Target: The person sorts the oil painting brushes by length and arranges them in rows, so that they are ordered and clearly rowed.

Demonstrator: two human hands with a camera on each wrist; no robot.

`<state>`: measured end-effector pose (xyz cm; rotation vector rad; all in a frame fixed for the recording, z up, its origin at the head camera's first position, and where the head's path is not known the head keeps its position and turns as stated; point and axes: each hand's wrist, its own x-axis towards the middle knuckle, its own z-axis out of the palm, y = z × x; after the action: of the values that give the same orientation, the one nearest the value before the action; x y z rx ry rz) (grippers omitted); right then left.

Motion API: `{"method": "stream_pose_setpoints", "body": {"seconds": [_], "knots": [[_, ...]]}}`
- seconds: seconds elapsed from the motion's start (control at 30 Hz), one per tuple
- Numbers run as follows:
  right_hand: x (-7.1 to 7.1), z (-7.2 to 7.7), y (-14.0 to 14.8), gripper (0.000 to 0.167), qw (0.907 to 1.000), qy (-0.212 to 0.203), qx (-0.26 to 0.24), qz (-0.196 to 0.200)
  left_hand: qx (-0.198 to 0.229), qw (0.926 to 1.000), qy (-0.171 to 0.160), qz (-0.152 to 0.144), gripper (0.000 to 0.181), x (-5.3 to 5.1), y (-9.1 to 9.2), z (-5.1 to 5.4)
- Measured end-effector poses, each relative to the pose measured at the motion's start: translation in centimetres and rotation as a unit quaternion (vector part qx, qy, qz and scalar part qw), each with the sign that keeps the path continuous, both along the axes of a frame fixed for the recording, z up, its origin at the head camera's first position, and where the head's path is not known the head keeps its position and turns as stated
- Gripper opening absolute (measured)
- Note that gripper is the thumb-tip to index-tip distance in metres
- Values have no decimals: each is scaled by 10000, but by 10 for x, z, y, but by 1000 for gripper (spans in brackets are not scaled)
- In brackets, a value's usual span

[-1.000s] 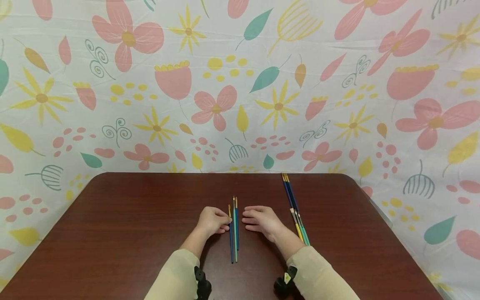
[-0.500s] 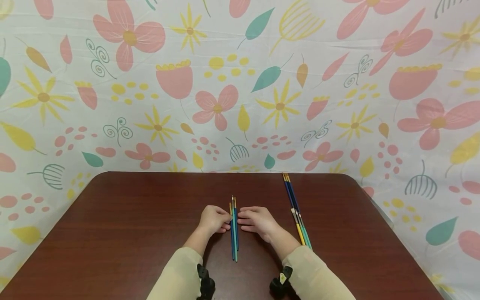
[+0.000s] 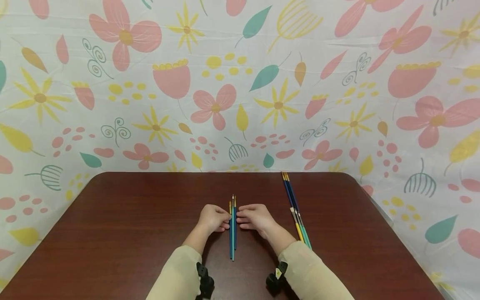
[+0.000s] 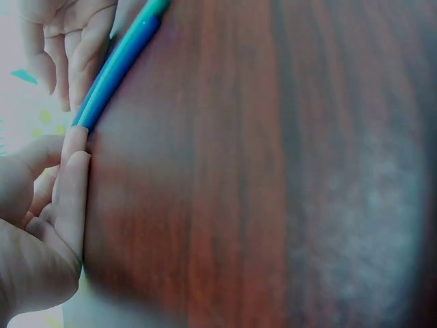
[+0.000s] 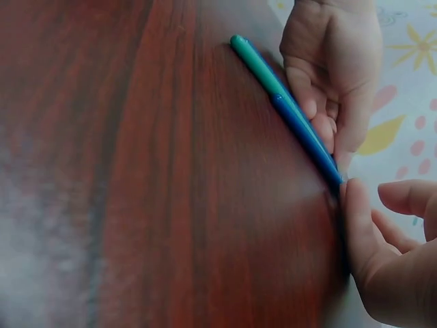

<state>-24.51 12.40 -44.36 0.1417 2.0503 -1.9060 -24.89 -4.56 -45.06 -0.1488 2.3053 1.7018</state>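
Note:
Three slim paintbrushes lie side by side, bristles away from me, at the middle of the table in the head view: a blue paintbrush, a teal paintbrush and another blue paintbrush. My left hand pinches the leftmost one near its ferrule, thumb and fingertips meeting there. From the other side, my right hand rests extended fingers against the bundle, its thumb held apart. Blue and green handle ends show in the right wrist view; fingers partly hide the upper handles.
On the brown table, dark blue paintbrushes lie at the back right. Yellow and green paintbrushes lie nearer, partly behind my right sleeve. A floral cloth hangs behind the table.
My right hand has moved left to reach the brushes. The three paintbrushes now sit closer together, and the leftmost has shifted slightly toward the others.

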Motion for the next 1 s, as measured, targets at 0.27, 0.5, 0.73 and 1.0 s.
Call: {"method": "stream_pose_setpoints", "body": {"seconds": [0.27,0.5,0.73,1.0], "knots": [[-4,2,-8,33,9984,74,494,-278,68,10000,-25,35,17,0,0,-2],[-5,3,-16,35,9924,369,1149,-260,89,10000,25,-6,18,1,-2,0],[-7,4,-21,33,9874,525,1466,-281,105,9999,-9,-47,19,1,-2,1],[-8,6,-26,27,9832,479,1697,-469,129,9999,9,-28,17,1,-2,0]]}}
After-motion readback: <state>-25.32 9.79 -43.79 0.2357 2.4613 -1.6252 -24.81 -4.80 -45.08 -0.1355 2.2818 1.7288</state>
